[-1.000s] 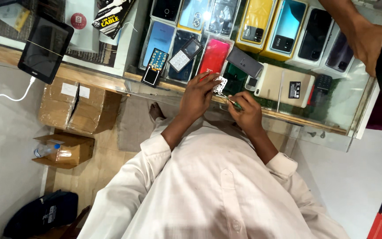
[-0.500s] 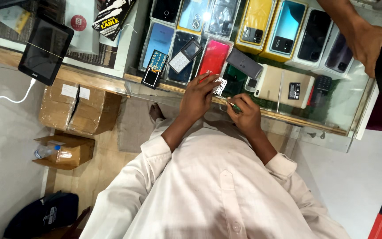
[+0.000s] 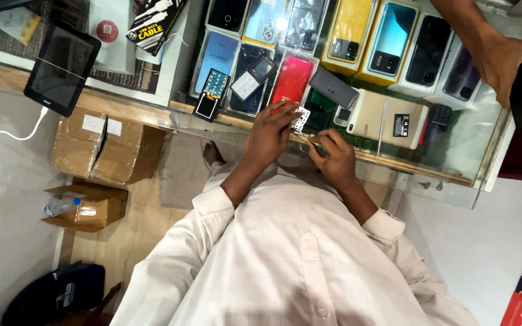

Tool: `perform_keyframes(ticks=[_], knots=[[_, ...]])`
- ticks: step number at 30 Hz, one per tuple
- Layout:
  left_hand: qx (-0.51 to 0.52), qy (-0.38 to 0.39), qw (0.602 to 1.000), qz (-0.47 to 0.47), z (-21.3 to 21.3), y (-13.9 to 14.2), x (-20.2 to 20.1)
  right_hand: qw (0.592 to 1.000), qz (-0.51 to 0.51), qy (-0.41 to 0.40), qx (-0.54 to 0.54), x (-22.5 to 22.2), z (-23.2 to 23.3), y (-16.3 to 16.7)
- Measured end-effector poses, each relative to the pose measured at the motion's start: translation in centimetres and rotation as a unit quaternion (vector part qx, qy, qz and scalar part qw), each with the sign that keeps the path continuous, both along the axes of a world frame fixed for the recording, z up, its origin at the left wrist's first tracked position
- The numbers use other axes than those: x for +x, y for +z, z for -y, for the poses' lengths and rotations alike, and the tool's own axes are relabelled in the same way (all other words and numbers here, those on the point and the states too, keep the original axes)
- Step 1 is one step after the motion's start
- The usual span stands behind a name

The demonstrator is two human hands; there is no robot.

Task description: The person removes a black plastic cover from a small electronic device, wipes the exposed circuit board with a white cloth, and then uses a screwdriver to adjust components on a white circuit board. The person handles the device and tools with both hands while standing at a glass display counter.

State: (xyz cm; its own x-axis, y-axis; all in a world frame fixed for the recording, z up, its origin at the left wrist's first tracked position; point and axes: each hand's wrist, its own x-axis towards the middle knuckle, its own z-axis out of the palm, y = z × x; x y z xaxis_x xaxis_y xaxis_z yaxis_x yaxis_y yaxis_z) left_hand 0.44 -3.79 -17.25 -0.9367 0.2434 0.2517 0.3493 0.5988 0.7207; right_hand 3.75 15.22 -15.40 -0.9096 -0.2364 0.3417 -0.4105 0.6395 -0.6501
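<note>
your left hand (image 3: 270, 134) pinches a small white keypad part (image 3: 300, 119); your right hand (image 3: 333, 158) pinches a thin tool (image 3: 310, 140) over the glass counter (image 3: 454, 151).

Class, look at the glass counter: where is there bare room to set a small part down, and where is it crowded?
Bare glass lies right of the beige phone, toward the counter's corner. It is crowded around the left hand and right hand: red phone, grey phone, keypad phone.
</note>
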Motion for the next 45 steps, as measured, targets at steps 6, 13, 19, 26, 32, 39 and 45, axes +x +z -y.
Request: perform_keyframes(ticks=[6,13,19,26,32,39,45], knots=[[-0.004,0.001,1.0,-0.001,0.2,-0.2,0.1,1.0,-0.015,-0.003,-0.006,0.1,0.3,0.0],[-0.006,0.0,1.0,-0.011,0.2,-0.1,0.0,1.0,0.012,0.006,-0.011,-0.2,0.1,0.2],[-0.002,0.007,1.0,-0.004,0.2,0.1,0.0,0.997,0.015,-0.047,-0.06,-0.2,0.2,0.1],[0.008,0.022,0.999,0.022,-0.1,0.0,-0.7,0.997,0.001,-0.061,-0.048,-0.7,0.0,0.0],[0.006,0.01,0.999,0.032,-0.3,-0.2,-0.9,0.998,0.001,-0.061,-0.026,-0.7,-0.4,-0.3],[-0.01,0.007,0.999,0.039,-0.4,-0.1,-0.8,0.987,-0.037,-0.138,-0.079,-0.9,-2.4,-0.2],[0.042,0.025,0.999,0.014,-0.1,-0.3,-0.2,0.964,-0.031,-0.258,0.051,-1.7,-5.4,0.3]])
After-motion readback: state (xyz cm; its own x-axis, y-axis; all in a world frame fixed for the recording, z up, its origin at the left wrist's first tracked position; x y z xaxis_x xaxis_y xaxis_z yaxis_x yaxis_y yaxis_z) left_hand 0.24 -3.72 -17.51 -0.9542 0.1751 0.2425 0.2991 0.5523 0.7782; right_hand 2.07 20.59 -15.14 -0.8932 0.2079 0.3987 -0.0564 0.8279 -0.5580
